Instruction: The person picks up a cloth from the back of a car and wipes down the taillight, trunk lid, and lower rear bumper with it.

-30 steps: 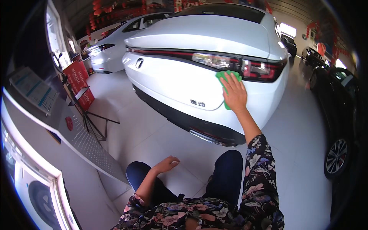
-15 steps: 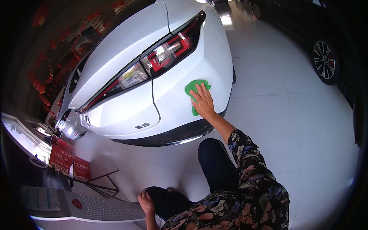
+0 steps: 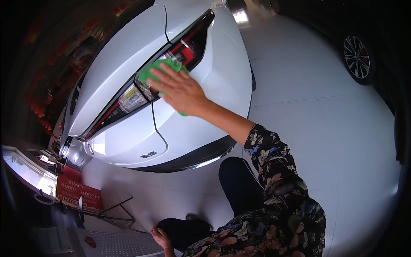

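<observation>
My right hand (image 3: 182, 92) presses a green cloth (image 3: 159, 68) against the tail light (image 3: 132, 98) of a white car (image 3: 115, 68). Its fingers lie across the cloth and are a little blurred, and part of the cloth hangs out below the palm. The hand covers the middle of the lamp. Low in the view, my left hand (image 3: 161, 238) rests on my dark-trousered knee, holding nothing, with its fingers loosely apart.
A dark car with a spoked wheel (image 3: 356, 59) stands at the right. A red sign (image 3: 79, 188) and a black metal stand (image 3: 120, 216) are at the lower left, near a perforated grey seat or bench (image 3: 124, 243). Pale tiles (image 3: 299, 128) cover the floor.
My right hand has moved the cloth up and left, from the white bumper onto the tail light. The view has shifted slightly. My left hand stays at the knee.
</observation>
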`<state>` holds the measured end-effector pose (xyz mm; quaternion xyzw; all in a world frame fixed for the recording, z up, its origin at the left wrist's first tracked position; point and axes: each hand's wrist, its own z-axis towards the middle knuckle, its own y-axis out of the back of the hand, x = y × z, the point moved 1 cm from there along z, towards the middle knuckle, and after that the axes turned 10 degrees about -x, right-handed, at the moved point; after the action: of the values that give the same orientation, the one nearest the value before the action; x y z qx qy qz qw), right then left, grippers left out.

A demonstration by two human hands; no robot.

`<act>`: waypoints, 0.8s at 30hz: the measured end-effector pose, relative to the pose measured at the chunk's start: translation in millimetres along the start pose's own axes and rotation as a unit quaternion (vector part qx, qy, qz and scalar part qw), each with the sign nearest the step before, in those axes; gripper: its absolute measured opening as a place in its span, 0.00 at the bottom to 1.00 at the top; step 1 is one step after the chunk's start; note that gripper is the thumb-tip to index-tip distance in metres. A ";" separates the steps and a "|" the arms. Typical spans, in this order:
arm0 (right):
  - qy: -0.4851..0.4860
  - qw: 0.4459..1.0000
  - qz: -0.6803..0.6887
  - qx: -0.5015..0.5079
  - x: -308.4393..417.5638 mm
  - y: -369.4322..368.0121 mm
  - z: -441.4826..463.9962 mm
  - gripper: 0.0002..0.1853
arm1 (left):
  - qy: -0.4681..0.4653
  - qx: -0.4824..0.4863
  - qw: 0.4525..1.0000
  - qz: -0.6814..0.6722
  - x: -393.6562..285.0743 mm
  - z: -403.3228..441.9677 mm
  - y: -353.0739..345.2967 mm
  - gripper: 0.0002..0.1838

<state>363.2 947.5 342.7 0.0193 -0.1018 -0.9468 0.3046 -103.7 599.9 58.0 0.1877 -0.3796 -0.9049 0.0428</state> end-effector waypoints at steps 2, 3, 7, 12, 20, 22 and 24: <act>0.067 0.997 0.027 0.033 8.9 -7.5 -9.9 0.29 | 0.012 0.016 1.000 0.016 -6.6 4.5 -2.0 0.16; 0.060 0.996 0.056 0.036 5.6 -9.0 -11.7 0.29 | 0.019 0.024 0.999 0.025 -7.4 6.0 -2.2 0.16; -0.143 0.982 0.016 -0.122 -76.3 13.3 12.7 0.27 | 0.009 0.021 0.999 0.027 -6.8 0.8 0.8 0.17; -0.425 0.872 0.167 -0.177 -239.2 -51.1 -47.7 0.26 | 0.026 0.008 0.999 0.040 21.4 -11.5 18.8 0.17; -0.583 0.748 0.181 -0.262 -193.2 -116.8 -277.4 0.27 | 0.023 0.014 0.999 0.025 32.1 -19.0 28.2 0.20; -0.632 0.734 0.104 -0.224 -149.9 -109.9 -323.3 0.27 | 0.024 0.020 0.999 0.027 23.0 -16.7 26.1 0.20; -0.650 0.729 0.053 -0.206 -129.5 -110.7 -346.9 0.27 | 0.002 0.009 1.000 0.025 19.4 -13.6 20.0 0.20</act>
<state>439.3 1047.7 -22.7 -0.6696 -0.0787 -0.7081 0.2098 -117.9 572.4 57.4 0.1807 -0.3917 -0.8999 0.0642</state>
